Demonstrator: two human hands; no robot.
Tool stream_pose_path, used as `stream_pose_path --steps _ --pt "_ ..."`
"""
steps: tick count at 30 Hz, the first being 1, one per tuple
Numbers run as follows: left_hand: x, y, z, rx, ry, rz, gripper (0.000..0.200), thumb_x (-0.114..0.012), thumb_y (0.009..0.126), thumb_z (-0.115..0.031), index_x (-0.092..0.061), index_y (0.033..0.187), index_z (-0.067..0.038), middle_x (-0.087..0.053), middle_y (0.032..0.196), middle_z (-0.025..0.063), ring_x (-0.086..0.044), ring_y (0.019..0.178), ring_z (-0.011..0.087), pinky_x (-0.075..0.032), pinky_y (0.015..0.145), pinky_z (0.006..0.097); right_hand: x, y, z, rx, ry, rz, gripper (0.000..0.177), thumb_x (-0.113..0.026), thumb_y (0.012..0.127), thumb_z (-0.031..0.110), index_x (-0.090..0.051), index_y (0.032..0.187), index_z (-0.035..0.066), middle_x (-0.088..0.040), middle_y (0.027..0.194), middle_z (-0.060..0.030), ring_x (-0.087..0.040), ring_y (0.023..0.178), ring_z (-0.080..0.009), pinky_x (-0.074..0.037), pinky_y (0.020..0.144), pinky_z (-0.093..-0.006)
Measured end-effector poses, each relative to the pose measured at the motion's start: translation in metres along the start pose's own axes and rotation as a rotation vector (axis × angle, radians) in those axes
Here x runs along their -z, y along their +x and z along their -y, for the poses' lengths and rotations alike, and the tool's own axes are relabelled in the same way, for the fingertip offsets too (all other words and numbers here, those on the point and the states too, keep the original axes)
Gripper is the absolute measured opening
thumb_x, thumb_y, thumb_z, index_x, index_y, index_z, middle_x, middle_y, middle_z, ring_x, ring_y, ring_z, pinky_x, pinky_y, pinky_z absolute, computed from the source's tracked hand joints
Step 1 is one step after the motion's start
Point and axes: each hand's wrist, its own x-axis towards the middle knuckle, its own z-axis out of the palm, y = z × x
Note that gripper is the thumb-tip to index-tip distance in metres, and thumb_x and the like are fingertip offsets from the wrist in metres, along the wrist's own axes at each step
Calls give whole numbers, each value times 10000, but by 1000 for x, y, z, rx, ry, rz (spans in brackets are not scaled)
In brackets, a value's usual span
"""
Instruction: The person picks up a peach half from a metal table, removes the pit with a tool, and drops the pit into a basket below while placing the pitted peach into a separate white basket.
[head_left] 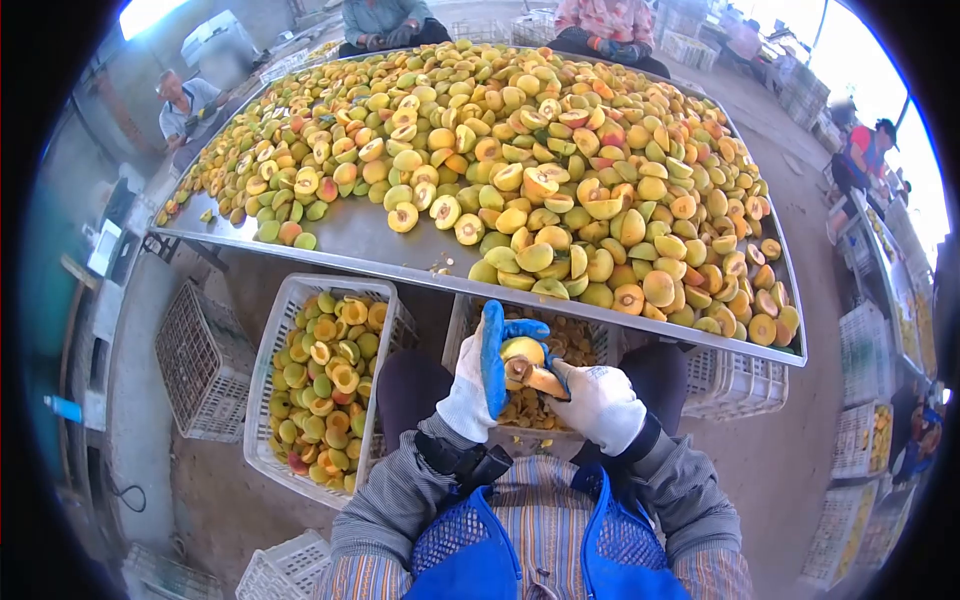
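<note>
My left hand [483,375], in a white glove with blue palm, holds a yellow peach half [522,355] with its pit showing. My right hand [597,402], in a white glove, presses a small tool against that pit; the tool is mostly hidden. Both hands hover over a white crate [470,322] holding pits and scraps between my knees. A metal table [360,240] in front carries a large heap of yellow peaches [560,160], whole and halved.
A white crate [275,400] of pitted peach halves stands at my left. Empty crates [200,360] sit on the floor further left and at the right [735,385]. Other people sit around the table's far side and at right.
</note>
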Motion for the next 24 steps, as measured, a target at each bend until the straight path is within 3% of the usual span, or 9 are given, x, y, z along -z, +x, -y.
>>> stream_pose_path --steps 3,6,9,12,14,16,19,20,24 --pt "0 0 0 36 36 4 710 -437 929 -620 -628 1023 58 -673 944 141 -667 786 216 -566 730 322 2 4 -8 25 71 47 313 -644 784 217 -650 1060 69 -653 740 -163 -661 745 -333 -523 690 -428" --pt "2 1 0 81 98 86 705 -400 952 -597 -615 1043 68 -680 944 149 -677 821 228 -560 780 326 1 11 -23 67 38 72 291 -642 792 231 -684 1055 113 -663 799 -182 -652 791 -351 -519 714 -435" --pt "0 5 3 66 239 37 698 -421 950 -595 -677 910 52 -682 811 116 -656 737 205 -532 735 291 -1 22 -33 50 -51 131 293 -630 775 201 -686 1049 111 -672 804 -173 -658 797 -344 -520 719 -434" --pt "2 12 5 149 564 3 708 -422 949 -603 -707 795 27 -658 709 76 -610 674 178 -492 692 286 -6 22 -34 34 -118 211 268 -622 761 191 -693 1003 101 -679 805 -165 -665 794 -336 -524 722 -431" --pt "-1 13 -5 160 1047 83 653 -459 936 -606 -682 749 -22 -625 648 39 -577 652 162 -465 637 342 -21 16 -35 -50 12 272 182 -598 770 149 -686 906 67 -673 806 -168 -658 805 -353 -523 733 -432" --pt "12 24 3 232 1122 101 644 -446 937 -614 -678 802 -29 -647 728 41 -583 685 153 -473 656 351 -43 12 -36 -154 99 258 233 -626 756 185 -695 935 53 -676 852 -192 -650 832 -374 -522 757 -438" --pt "25 22 11 -7 483 162 807 -308 908 -719 -619 1137 -11 -675 954 97 -643 826 196 -519 752 300 -39 11 -24 -244 234 272 273 -662 774 226 -690 959 28 -682 828 -193 -668 793 -337 -521 736 -408" --pt "25 16 3 139 261 117 826 -281 906 -725 -604 1153 -7 -668 1024 110 -653 865 203 -541 789 325 -37 11 -20 -344 436 244 284 -679 781 236 -685 957 14 -683 803 -177 -668 763 -293 -517 719 -384" --pt "15 19 24 -14 -53 16 819 -279 912 -715 -607 1130 3 -665 1032 124 -664 883 230 -559 784 354 -54 14 -8 -371 804 189 294 -716 793 232 -673 939 -19 -672 741 -120 -638 699 -172 -500 666 -324"
